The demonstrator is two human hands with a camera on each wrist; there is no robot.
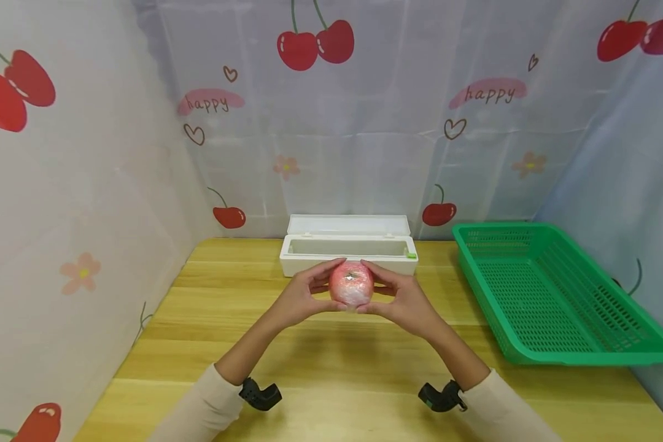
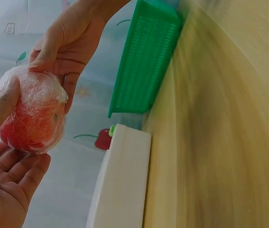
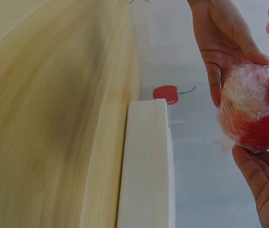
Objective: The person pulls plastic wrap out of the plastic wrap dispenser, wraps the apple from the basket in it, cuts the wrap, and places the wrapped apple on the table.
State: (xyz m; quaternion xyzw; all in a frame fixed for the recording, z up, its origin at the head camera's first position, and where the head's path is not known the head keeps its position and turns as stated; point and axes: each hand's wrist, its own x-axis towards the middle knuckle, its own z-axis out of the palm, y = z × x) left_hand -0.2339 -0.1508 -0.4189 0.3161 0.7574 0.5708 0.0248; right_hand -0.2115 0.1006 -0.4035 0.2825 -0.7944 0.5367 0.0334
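Note:
An apple [image 1: 351,283] wrapped in clear cling film is held up above the table, between both hands. My left hand [image 1: 305,293] grips its left side, thumb at the near face and fingers at the far side. On the opposite side my right hand [image 1: 400,301] grips it in the same way. Bunched film whitens part of the red skin on the wrapped apple [image 2: 32,111] in the left wrist view. Behind the hands stands a white cling film dispenser box [image 1: 350,266] with its lid raised; the hands hide part of its front.
A green perforated plastic basket [image 1: 483,301] sits at the right of the wooden table [image 1: 243,270]. Cherry-print curtains [image 1: 359,153] enclose the back and sides. Black wrist cameras are worn at both wrists, near the cream sleeves [image 1: 210,399].

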